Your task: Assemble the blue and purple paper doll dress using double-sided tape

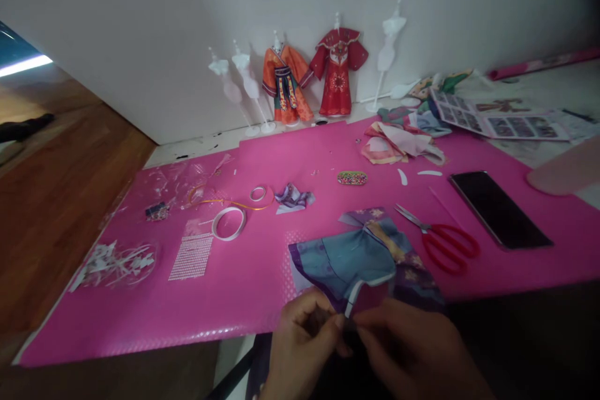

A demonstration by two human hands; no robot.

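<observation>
A small blue and purple doll garment [344,259] lies near the front edge of the pink mat, its lower part lifted toward me. Along its hem runs a narrow white strip [360,286], which looks like tape. My left hand [304,340] pinches the garment's near edge at the end of this strip, thumb against forefinger. My right hand [412,347] is closed in a pinch at the same edge, fingertips nearly touching the left ones. What exactly lies between the fingertips is dark and blurred. Red-handled scissors [447,244] lie partly open just right of the garment.
On the pink mat [253,300] are a black phone [499,209], tape rolls [229,224], a rhinestone sheet [191,256], a purple fabric scrap [294,197] and a beaded oval clip [352,178]. Dressed [337,75] and bare mannequins [388,44] stand along the wall.
</observation>
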